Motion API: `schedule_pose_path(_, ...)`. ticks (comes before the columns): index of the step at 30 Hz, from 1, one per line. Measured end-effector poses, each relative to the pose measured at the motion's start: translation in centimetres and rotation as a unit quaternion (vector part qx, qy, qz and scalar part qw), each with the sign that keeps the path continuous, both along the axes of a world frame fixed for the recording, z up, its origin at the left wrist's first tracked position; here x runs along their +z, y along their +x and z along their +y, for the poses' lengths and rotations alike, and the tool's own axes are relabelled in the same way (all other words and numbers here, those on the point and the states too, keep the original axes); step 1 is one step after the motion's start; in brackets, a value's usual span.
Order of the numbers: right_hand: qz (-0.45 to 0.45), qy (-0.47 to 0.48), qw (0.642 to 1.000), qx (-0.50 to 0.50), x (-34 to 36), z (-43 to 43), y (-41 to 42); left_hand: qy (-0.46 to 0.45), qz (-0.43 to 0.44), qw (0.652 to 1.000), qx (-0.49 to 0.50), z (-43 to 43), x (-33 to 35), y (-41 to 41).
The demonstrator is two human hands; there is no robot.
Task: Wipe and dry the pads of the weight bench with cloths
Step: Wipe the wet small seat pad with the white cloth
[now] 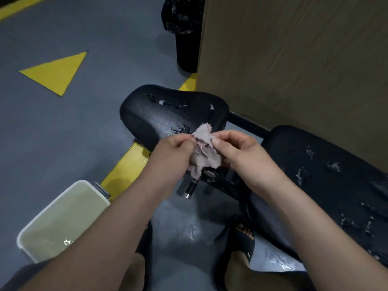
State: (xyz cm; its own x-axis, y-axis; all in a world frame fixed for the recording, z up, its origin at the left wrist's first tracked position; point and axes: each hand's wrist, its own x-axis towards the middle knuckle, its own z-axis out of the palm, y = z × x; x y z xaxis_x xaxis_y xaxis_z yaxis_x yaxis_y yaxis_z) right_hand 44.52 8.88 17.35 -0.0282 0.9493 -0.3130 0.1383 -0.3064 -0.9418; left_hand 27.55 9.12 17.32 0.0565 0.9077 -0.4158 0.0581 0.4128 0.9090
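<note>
Right, I have the cloth (206, 156) bunched between both hands, held in the air just above the near edge of the smaller pad (147, 114) of the bench. My left hand (178, 147) has its fingers curled in and pinches the cloth's left edge. My right hand (237, 150) nips the upper edge between thumb and forefinger, with the other fingers folded under the wad. The cloth is a pale, pinkish rag with frayed edges, and I judge it light and limp; whether it is damp or dry I cannot tell. It will sag and fold on itself wherever I don't support it, so I would open it out by two edges or corners and lay it flat under a palm rather than dab with a lump. Both pads are black, smooth-skinned and beaded with water, the smaller one ahead of my hands and the longer pad (325, 156) off to my right. I expect the cloth to glide easily there, and the droplets to smear unless I press with a broad, flat contact. The frayed threads could snag on the adjustment pin (189, 189) just below my hands. A tub (63, 217) of cloudy water stands on the floor to my left, well apart from the pads.
</note>
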Motion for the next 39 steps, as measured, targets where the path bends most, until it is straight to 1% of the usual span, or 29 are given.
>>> schedule_pose_path(2, -0.022, 0.016, 1.000, -0.003, -0.4, -0.2, 0.3, -0.020, -0.032, 0.999, -0.008, 0.8, 0.1, 0.4)
schedule_pose_path(4, -0.034, 0.032, 0.999, 0.001, -0.5, -0.4, 0.2, -0.040, -0.055, 0.997, -0.038, 1.1, 0.3, 0.4)
schedule_pose_path(6, -0.028, 0.038, 0.999, 0.012, -0.7, -0.3, 0.3, -0.041, -0.038, 0.997, -0.057, 1.2, 0.2, 0.3)
schedule_pose_path(8, -0.018, 0.035, 0.999, 0.014, -0.9, 0.0, 0.5, -0.038, -0.045, 0.998, -0.029, 1.4, -0.1, 0.1)
schedule_pose_path(10, -0.021, 0.034, 0.999, 0.010, -1.3, 0.2, 0.5, -0.057, -0.055, 0.997, -0.005, 1.5, -0.5, -0.1)
schedule_pose_path(11, -0.043, 0.043, 0.998, 0.015, -1.4, 0.2, 0.4, -0.068, -0.053, 0.996, -0.001, 1.5, -0.8, -0.2)
schedule_pose_path(13, -0.123, 0.080, 0.989, 0.033, -1.9, 0.3, 0.1, -0.081, -0.040, 0.996, -0.004, 1.5, -1.1, -0.5)
schedule_pose_path(14, -0.150, 0.090, 0.984, 0.033, -2.2, 0.4, 0.0, -0.081, -0.034, 0.996, -0.008, 1.5, -1.2, -0.8)
schedule_pose_path(15, -0.156, 0.087, 0.984, 0.023, -2.3, 0.6, 0.1, -0.072, -0.017, 0.997, -0.014, 1.5, -1.3, -1.0)
schedule_pose_path(16, -0.139, 0.073, 0.988, 0.007, -2.3, 0.8, 0.1, -0.059, 0.010, 0.998, -0.016, 1.6, -1.4, -1.3)
schedule_pose_path(18, -0.065, 0.023, 0.997, -0.030, -2.3, 1.0, 0.3, -0.045, 0.058, 0.997, -0.008, 1.8, -1.4, -2.0)
schedule_pose_path(20, -0.015, -0.008, 0.998, -0.060, -2.5, 1.2, 0.2, -0.052, 0.072, 0.996, 0.004, 2.0, -1.6, -2.6)
schedule_pose_path(21, -0.010, -0.022, 0.997, -0.072, -2.5, 1.1, 0.1, -0.060, 0.066, 0.996, 0.012, 2.0, -1.6, -2.7)
schedule_pose_path(24, 0.000, -0.080, 0.992, -0.094, -3.0, 1.0, -0.9, -0.094, 0.038, 0.994, 0.045, 2.0, -1.6, -3.2)
schedule_pose_path(26, 0.020, -0.108, 0.991, -0.071, -3.2, 1.0, -1.3, -0.119, 0.006, 0.991, 0.062, 2.2, -1.3, -3.4)
schedule_pose_path(27, 0.019, -0.105, 0.992, -0.066, -3.2, 1.0, -1.4, -0.132, -0.014, 0.989, 0.071, 2.3, -1.2, -3.7)
schedule_pose_path(30, -0.062, -0.057, 0.994, -0.065, -3.1, 1.3, -1.7, -0.181, -0.088, 0.975, 0.093, 2.5, -1.2, -4.4)
schedule_pose_path(32, -0.112, -0.008, 0.992, -0.059, -2.8, 1.3, -2.1, -0.192, -0.146, 0.966, 0.088, 2.5, -1.2, -4.5)
schedule_pose_path(34, -0.129, 0.023, 0.991, -0.019, -2.5, 1.2, -2.7, -0.201, -0.207, 0.954, 0.083, 2.4, -1.0, -4.6)
schedule_pose_path(36, -0.135, 0.025, 0.990, 0.022, -2.5, 0.8, -3.3, -0.203, -0.266, 0.941, 0.056, 2.2, -0.8, -4.8)
schedule_pose_path(38, -0.146, 0.034, 0.988, 0.020, -2.7, 0.6, -3.5, -0.181, -0.287, 0.940, 0.042, 2.2, -0.7, -4.8)
schedule_pose_path(39, -0.150, 0.044, 0.988, 0.008, -2.8, 0.6, -3.5, -0.159, -0.266, 0.950, 0.043, 2.2, -0.9, -4.7)
